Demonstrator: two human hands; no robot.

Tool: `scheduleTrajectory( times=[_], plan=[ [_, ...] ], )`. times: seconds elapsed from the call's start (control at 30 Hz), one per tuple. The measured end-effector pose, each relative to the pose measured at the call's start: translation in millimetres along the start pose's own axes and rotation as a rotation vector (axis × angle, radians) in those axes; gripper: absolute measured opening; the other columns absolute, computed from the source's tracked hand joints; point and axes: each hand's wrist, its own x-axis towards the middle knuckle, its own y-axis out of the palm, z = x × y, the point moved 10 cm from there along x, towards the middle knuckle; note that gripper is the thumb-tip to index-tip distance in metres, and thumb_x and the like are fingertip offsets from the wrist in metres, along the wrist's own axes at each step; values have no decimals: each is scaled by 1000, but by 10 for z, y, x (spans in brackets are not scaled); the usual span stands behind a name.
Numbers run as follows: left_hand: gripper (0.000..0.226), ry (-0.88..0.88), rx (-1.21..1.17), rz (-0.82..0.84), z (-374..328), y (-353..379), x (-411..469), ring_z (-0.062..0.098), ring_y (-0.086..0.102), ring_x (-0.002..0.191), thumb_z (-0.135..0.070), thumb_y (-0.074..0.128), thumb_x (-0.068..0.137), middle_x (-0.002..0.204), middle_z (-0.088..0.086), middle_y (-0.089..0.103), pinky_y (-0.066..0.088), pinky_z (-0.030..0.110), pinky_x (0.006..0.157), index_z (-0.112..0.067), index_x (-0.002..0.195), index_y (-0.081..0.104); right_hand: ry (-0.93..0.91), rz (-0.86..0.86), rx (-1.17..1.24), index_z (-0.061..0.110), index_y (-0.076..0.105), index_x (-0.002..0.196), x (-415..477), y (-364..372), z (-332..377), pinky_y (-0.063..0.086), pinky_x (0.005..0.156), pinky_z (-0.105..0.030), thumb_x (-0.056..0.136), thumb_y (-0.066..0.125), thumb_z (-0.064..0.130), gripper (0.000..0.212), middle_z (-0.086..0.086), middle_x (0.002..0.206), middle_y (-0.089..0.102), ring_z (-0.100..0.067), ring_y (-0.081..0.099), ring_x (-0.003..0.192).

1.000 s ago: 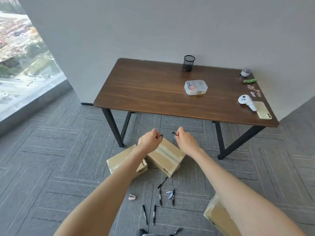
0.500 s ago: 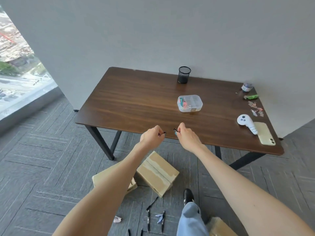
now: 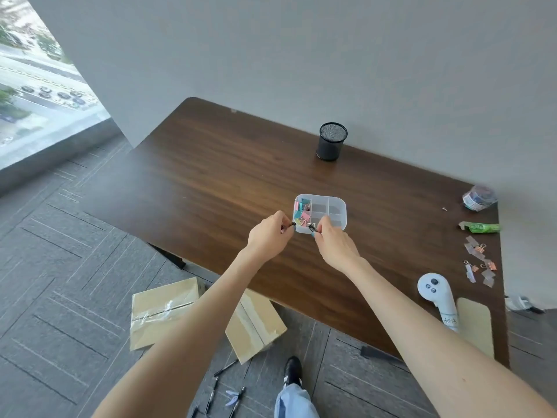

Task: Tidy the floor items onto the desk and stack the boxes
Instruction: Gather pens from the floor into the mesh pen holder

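Desk (image 3: 229,182) with organizer (image 3: 331,206), cup (image 3: 331,143)

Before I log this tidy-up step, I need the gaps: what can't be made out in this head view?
- What each hand pinches: left hand and right hand each hold a small dark item, too small to identify.
- Right cardboard box: partly hidden by the left forearm and the desk edge.
- Pens on the floor: cut off by the bottom edge.
- Jar label: blurred.
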Motion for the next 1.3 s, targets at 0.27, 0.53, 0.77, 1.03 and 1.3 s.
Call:
scheduleTrajectory(
  times=[0.27, 0.53, 0.77, 1.03, 1.3],
  plan=[
    [19, -85, 3, 38, -1, 360, 654, 17, 56, 77, -36, 48, 95, 94, -8, 61, 38, 29, 60, -19, 103, 53, -33, 46, -89, 11, 41, 122, 724, 89, -404, 38, 50, -22, 100, 46, 18, 24, -7, 108, 64, -20, 62, 76],
    [18, -133, 6, 56, 127, 462, 950, 16, 56, 75, -37, 49, 95, 97, -6, 65, 38, 29, 58, -20, 101, 54, -140, 129, -169, 10, 45, 126, 1096, 225, -375, 44, 66, -28, 94, 55, 10, 33, -8, 123, 58, -22, 63, 100],
    [20, -134, -13, 61, 121, 460, 1135, 12, 57, 77, -38, 54, 95, 98, -7, 63, 41, 25, 56, -18, 101, 57, -160, 175, -99, 13, 38, 134, 1232, 246, -369, 50, 67, -26, 88, 64, 6, 53, -9, 122, 61, -19, 64, 99],
    [17, -54, 33, 51, -93, 527, 1404, 19, 62, 82, -33, 57, 92, 101, -3, 69, 47, 30, 66, -19, 101, 61, -98, 46, 71, 15, 53, 105, 1366, 143, -617, 41, 59, -22, 90, 59, 6, 19, -3, 104, 65, -16, 56, 79],
    [21, 173, 299, 90, -662, 854, 1687, 29, 63, 88, -29, 58, 93, 105, 6, 64, 44, 34, 68, -11, 104, 62, -17, -124, 213, 11, 59, 99, 1380, 90, -1002, 48, 67, -22, 90, 58, 5, 11, -5, 103, 62, -16, 59, 82]
  ],
)
